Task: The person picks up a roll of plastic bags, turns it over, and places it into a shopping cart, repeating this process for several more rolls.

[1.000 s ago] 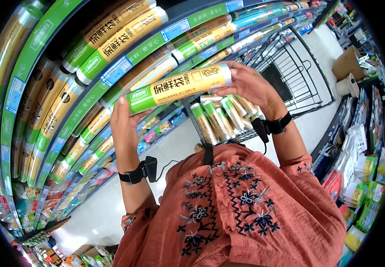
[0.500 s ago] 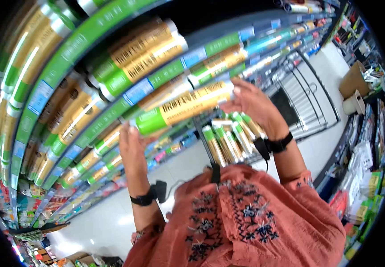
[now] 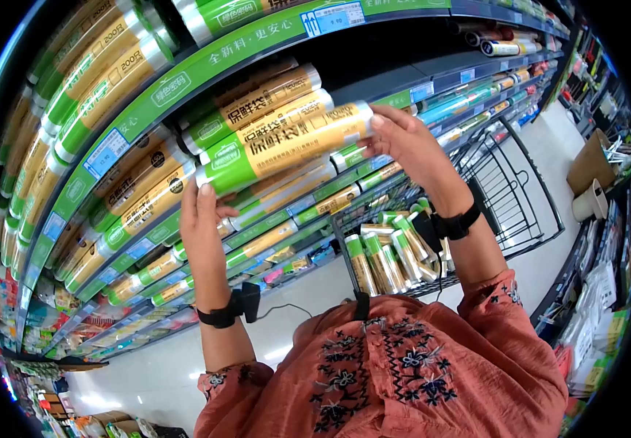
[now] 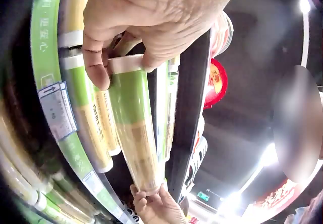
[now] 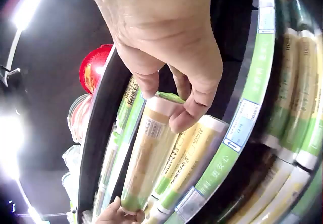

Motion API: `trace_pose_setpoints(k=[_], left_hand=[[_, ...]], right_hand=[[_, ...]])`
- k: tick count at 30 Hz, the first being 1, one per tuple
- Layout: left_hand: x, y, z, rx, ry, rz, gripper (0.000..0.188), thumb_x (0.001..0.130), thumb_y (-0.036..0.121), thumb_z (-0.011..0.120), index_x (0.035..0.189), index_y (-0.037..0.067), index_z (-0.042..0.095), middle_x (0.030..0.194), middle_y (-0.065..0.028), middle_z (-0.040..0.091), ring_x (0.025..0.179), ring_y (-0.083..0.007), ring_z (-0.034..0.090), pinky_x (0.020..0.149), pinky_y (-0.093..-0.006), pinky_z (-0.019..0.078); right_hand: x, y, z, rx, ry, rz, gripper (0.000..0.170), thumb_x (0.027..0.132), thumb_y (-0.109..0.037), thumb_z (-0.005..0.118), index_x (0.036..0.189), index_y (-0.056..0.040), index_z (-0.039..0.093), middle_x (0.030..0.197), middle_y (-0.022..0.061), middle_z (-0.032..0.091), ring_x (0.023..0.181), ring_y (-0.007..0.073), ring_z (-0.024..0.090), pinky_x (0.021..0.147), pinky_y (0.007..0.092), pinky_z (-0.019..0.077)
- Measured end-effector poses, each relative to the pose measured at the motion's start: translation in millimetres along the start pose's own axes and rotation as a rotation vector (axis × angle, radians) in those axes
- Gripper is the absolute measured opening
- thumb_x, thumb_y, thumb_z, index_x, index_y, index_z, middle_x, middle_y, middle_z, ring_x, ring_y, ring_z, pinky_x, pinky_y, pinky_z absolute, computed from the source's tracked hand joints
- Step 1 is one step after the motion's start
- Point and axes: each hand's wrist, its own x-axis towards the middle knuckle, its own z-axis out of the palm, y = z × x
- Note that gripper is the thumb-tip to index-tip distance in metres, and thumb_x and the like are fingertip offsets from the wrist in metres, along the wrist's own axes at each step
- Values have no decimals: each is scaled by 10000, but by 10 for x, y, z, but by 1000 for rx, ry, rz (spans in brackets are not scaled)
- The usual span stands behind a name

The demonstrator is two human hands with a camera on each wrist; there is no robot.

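Pinched at its two ends by the left hand and the right hand, the plastic-wrapped roll of food-storage bags, seemingly light, stiff, slick and best held there, hung before a green-edged shelf in a pale-floored shop aisle.

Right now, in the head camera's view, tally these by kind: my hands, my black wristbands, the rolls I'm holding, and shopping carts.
Hands: 2 (left hand, right hand)
Black wristbands: 2 (left wristband, right wristband)
Held roll: 1
Shopping cart: 1
Total: 6
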Motion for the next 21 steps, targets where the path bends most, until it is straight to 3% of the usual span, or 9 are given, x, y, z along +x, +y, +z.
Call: trace_pose_setpoints(k=[3,4,7,8,11,18,21], left_hand=[[177,152,6,120,40,109,584,1045,356,535,1485,-16,436,1152,-125,663,769,-120,643,716,-265,478],[249,177,23,102,46,172,581,1044,335,550,1459,-53,428,1167,-139,649,836,-147,666,703,-277,511],[427,295,31,30,14,210,534,1038,258,575,1418,-87,427,1227,-138,620,990,-204,685,702,-274,557],[492,298,31,25,17,227,496,1034,272,584,1358,-83,458,1214,-148,616,1010,-214,686,693,-270,560],[654,299,33,37,33,232,515,1029,292,594,1349,-88,458,1200,-169,617,1002,-215,689,691,-269,560],[893,285,63,27,46,265,468,1015,300,588,1280,-80,525,919,-147,696,727,-162,677,636,-259,532],[924,365,52,141,77,225,400,1004,294,583,1192,-59,597,902,-147,707,626,-143,623,583,-258,504]], right_hand=[[205,-207,129,-156,13,-105,489,1045,-261,557,1394,71,478,1191,153,638,1033,209,660,863,323,568],[308,-204,108,-165,5,-132,481,1043,-280,565,1376,60,495,1220,151,627,1059,208,652,884,324,561],[623,-217,33,-188,-20,-201,486,1031,-314,588,1354,41,516,1208,132,634,1079,195,640,906,317,550],[694,-240,36,-228,-7,-224,602,964,-447,649,1305,42,565,1200,153,644,1136,219,623,920,335,535],[853,-269,62,-286,6,-281,560,971,-449,634,1278,17,589,1163,130,653,1104,214,627,943,340,518],[1159,-232,62,-341,-18,-284,478,972,-432,638,1222,-24,632,1158,97,659,1090,184,613,933,335,501],[1270,-237,105,-288,2,-290,444,964,-398,659,1210,-28,649,1137,79,668,1057,173,613,932,325,497]])
